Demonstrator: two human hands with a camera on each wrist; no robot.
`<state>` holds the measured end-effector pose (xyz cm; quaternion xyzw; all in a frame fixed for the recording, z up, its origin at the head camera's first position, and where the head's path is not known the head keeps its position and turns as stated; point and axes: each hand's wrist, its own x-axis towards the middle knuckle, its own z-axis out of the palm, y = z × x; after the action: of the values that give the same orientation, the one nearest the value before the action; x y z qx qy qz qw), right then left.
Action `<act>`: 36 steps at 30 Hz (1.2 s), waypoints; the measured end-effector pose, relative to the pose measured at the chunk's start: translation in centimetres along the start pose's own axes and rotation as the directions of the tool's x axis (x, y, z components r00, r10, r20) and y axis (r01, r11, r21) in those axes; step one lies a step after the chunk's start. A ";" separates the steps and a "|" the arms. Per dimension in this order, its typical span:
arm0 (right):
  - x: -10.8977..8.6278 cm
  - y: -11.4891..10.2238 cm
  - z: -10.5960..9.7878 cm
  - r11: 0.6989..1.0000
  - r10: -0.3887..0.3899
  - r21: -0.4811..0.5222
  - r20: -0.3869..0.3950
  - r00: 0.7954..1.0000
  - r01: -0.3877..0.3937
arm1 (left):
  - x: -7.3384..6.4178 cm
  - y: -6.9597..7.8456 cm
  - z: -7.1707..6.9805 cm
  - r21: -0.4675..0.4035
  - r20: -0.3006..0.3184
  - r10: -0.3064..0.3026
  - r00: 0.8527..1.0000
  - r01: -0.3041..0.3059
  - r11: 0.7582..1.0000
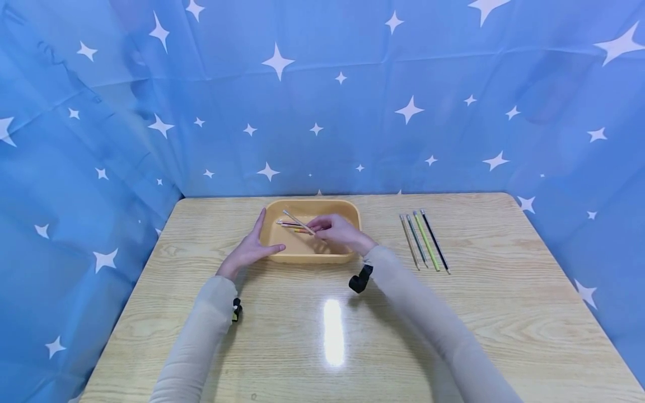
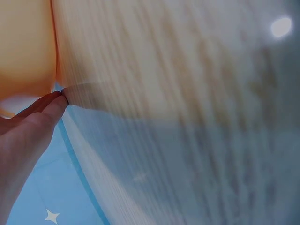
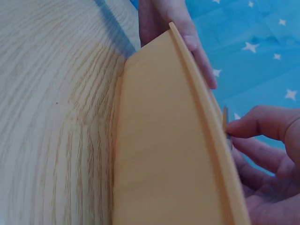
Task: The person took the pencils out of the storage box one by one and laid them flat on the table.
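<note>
A shallow tan-orange plastic tray (image 1: pixel 312 258) sits near the table's far edge. My left hand (image 1: pixel 249 251) rests at its left end, fingers straight along the side and thumb over the front rim. Over the tray, my right hand (image 1: pixel 339 230) pinches a light wood-coloured pencil (image 1: pixel 297 220), tilted with its far end up to the left. Below it, a dark red pencil (image 1: pixel 288 224) and an orange pencil (image 1: pixel 302 230) lie in the tray, partly hidden. The right wrist view shows the tray's outer wall (image 3: pixel 159 140) hiding most of the pinched pencil (image 3: pixel 226 117).
To the right of the tray, several pencils (image 1: pixel 419 240) lie side by side on the wooden table (image 1: pixel 282 324): brownish, dark green, lime green and black. A blue curtain (image 1: pixel 342 112) with white stars hangs behind the table and at both sides.
</note>
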<state>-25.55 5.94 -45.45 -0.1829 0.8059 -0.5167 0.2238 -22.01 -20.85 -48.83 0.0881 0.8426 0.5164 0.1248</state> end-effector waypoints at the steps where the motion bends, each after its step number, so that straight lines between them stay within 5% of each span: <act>1: -0.2 -0.1 -0.2 1.000 -0.018 -0.010 0.001 1.000 0.018 | 0.0 0.0 0.0 -0.003 0.002 -0.003 1.000 0.003 1.000; 24: -6.3 0.0 -5.5 0.986 -0.146 -0.081 0.033 0.989 0.148 | 0.0 0.1 -0.2 0.005 0.008 -0.025 1.000 0.025 1.000; 36: -9.0 1.7 -7.1 0.994 -0.072 -0.081 -0.013 0.997 0.070 | -0.4 0.6 -0.2 0.021 0.026 -0.023 0.999 0.023 1.000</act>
<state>-22.07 16.72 -42.85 -0.2162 0.8209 -0.4927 0.1911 -21.70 -20.85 -48.14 0.0865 0.8471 0.5051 0.1409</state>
